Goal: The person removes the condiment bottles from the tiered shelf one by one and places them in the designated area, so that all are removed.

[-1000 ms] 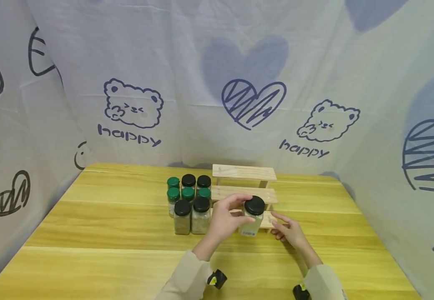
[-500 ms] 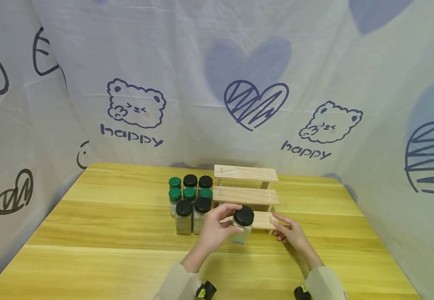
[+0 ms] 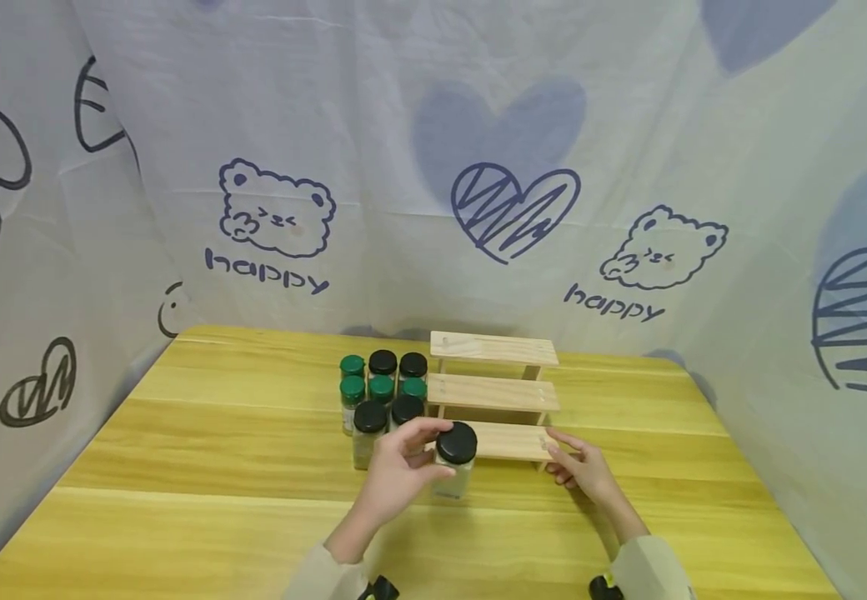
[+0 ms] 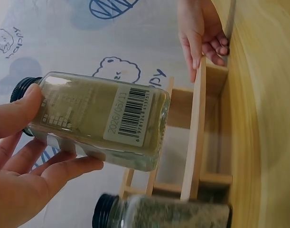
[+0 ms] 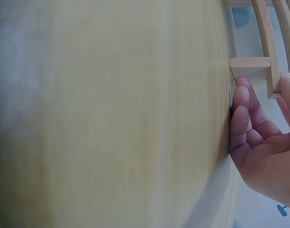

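Observation:
My left hand (image 3: 391,477) grips a glass spice jar (image 4: 83,111) near its black lid, thumb on one side and fingers on the other. The jar holds a pale powder and carries a barcode label. In the head view it stands in front of the left end of a three-step wooden spice rack (image 3: 490,392), above the table. My right hand (image 3: 587,473) is at the right end of the rack's lowest step, pinching it with thumb and index finger; its other fingers curl below the step, as the right wrist view (image 5: 266,142) shows.
Left of the rack, several spice jars stand grouped: green-lidded ones (image 3: 353,389) and black-lidded ones (image 3: 369,417). One front jar is partly behind my left hand. The wooden table (image 3: 216,433) ends at a printed cloth backdrop (image 3: 396,250).
My left hand has carried the jar leftward and slightly toward me, from before the rack's right half to its left end. The right hand has stayed at the lowest step.

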### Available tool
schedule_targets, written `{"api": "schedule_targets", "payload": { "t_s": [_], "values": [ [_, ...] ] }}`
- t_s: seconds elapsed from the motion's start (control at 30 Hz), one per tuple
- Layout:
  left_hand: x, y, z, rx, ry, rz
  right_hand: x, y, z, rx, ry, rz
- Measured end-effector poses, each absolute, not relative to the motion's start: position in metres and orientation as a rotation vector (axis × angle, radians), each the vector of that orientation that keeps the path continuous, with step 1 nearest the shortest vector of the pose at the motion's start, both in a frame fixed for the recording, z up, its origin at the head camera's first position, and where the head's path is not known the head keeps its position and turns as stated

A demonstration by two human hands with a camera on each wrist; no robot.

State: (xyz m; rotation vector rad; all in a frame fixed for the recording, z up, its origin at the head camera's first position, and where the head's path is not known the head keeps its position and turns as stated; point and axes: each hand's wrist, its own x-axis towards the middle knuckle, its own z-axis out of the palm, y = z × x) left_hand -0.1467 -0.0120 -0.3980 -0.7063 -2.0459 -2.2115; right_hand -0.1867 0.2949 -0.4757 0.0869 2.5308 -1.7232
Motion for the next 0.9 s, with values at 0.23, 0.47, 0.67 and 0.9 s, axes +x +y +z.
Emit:
{"api": "schedule_targets", "payload": {
  "t_s": [0.23,0.47,0.67,0.9],
  "values": [
    [-0.141,-0.034,-0.402,-0.634,-2.043,-2.166,-0.186,0.294,-0.475,0.073,2.532,-1.716],
    [-0.135,-0.054,-0.401,-0.534,-2.083,-2.086,-0.186,0.295,-0.474,0.084,2.527,-1.718],
    [-0.130,-0.070,-0.400,-0.521,-2.072,-2.050,-0.186,0.294,-0.473,0.094,2.534,-1.710],
    [-0.132,-0.094,-0.407,-0.532,-2.067,-1.966,-0.186,0.293,-0.474,0.105,2.531,-1.721]
  ]
}}
